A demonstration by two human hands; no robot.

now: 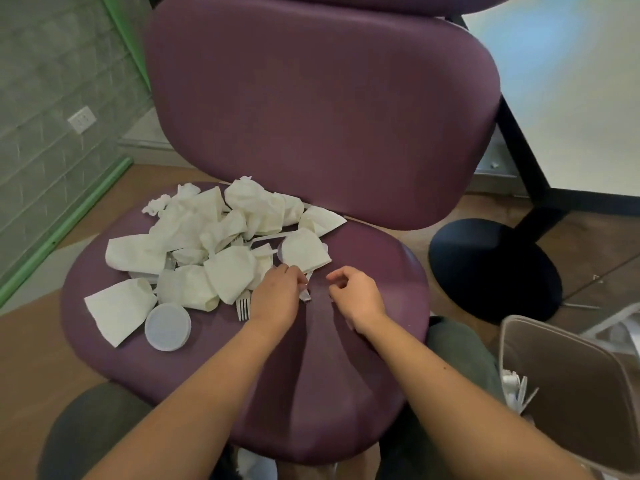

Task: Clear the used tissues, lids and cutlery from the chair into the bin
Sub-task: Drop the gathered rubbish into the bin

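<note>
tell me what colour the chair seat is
The chair seat is a dark purple, plum-like shade, matching its backrest; the head view shows it.

You are in an office or canteen, purple chair (322,109), white table (568,98) on black base (491,268), wall socket (81,119), wood floor (31,348).

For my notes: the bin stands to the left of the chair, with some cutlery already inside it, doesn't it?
Not quite: the head view shows the bin to the right of the chair, not the left. Some white cutlery does already lie inside it.
</note>
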